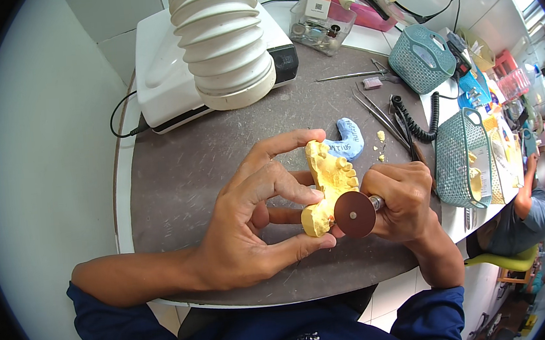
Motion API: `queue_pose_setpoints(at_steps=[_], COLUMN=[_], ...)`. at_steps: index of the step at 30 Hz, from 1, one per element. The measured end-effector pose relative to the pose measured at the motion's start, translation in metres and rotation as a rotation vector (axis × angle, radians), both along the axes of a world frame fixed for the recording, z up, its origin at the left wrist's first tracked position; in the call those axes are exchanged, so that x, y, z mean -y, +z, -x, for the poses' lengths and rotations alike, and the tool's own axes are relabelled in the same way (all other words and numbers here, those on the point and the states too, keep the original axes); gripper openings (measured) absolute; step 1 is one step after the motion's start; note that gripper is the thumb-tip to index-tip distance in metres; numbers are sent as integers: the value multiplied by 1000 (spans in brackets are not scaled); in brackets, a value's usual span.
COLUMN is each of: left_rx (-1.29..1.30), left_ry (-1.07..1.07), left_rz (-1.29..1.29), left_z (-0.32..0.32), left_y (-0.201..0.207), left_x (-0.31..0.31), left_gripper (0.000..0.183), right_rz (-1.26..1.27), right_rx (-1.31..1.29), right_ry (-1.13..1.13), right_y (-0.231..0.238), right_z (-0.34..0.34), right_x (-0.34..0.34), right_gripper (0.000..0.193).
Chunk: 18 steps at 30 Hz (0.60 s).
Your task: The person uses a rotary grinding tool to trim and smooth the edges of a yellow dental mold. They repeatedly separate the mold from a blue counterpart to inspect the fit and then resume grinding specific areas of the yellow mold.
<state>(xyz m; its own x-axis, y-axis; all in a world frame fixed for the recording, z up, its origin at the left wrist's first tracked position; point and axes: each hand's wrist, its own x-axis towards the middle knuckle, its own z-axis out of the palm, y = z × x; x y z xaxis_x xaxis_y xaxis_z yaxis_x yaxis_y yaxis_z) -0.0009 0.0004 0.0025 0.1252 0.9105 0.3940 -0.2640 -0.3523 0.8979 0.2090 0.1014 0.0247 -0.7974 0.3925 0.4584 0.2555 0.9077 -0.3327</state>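
Note:
My left hand (251, 217) grips a yellow plaster dental model (334, 174) by its edges, fingers on the far end and thumb near the close end. Teeth stand along the model's right side. Closed in a fist, my right hand (401, 201) holds a rotary handpiece (377, 203) whose body is mostly hidden in the fingers. Its round brown disc (355, 214) overlaps the model's near right part; I cannot tell whether they touch. Just beyond the model lies a curved blue piece (349, 138) with handwriting on it, beside small yellow crumbs (380, 136).
A white ribbed hose (219, 45) hangs over a white machine (160, 70) at the far left. Tweezers (377, 112), a small brush (373, 83) and a coiled black cord (435, 120) lie toward the right. Blue-green baskets (459, 160) line that side. Another person (529, 212) sits farther right.

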Motion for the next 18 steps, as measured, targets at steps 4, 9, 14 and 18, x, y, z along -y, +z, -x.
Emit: queue_pose_setpoints(at_steps=[4,9,14,18], left_rx=[36,45,35,46], left_ry=[25,30,39,36], left_rz=[8,19,-2,4], left_z=[-3,-3,-3,-3], left_y=[0,0,0,-2], left_x=[0,1,1,1], left_gripper=[36,37,37,37], right_rz=[-13,-16,-13,-9], right_rx=[-3,-10,-15,-28], right_ry=[8,-1,16,12], right_y=[0,-1,-2,-5], right_z=[0,0,-1,-1], right_x=[0,0,-2,-2], right_gripper=[53,53,48,50])
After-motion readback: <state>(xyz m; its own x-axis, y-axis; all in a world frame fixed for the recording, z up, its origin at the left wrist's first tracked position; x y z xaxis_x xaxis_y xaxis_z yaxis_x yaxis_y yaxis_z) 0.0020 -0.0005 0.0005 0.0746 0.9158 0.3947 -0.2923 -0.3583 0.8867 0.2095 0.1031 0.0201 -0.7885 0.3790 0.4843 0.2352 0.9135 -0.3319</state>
